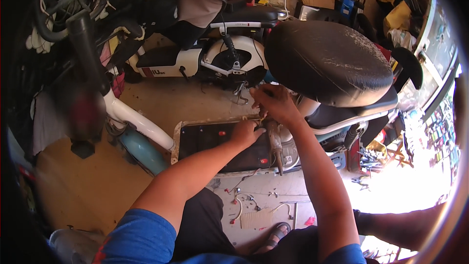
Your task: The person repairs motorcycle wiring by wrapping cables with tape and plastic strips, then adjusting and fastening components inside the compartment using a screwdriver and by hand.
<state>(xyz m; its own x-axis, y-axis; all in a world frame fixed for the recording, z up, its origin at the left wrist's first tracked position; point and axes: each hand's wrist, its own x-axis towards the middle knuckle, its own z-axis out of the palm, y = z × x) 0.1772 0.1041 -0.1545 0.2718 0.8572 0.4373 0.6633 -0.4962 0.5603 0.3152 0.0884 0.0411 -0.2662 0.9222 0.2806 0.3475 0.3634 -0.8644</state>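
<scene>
My left hand [247, 135] is closed in a pinch above the far right part of an open floor compartment [176, 137] on a scooter. Inside it lies a black block [195, 143] with red spots on top, likely a battery. My right hand [275, 103] is raised just beyond, fingers curled together under the edge of a worn black seat [332, 63]. Between the hands shows a small yellowish piece [262, 116], too small to name. What exactly each set of fingers grips is hidden. Beside my right wrist stands a worn metal tube [275, 142] with a narrow end.
The scooter's white steering column [139, 124] rises at the left. Another white scooter [181, 63] stands behind. Loose cables [239, 205] and a cardboard piece [256, 219] lie on the floor by my sandalled foot [277, 237]. Tools [373, 159] are heaped at the right, near another person's arm [405, 225].
</scene>
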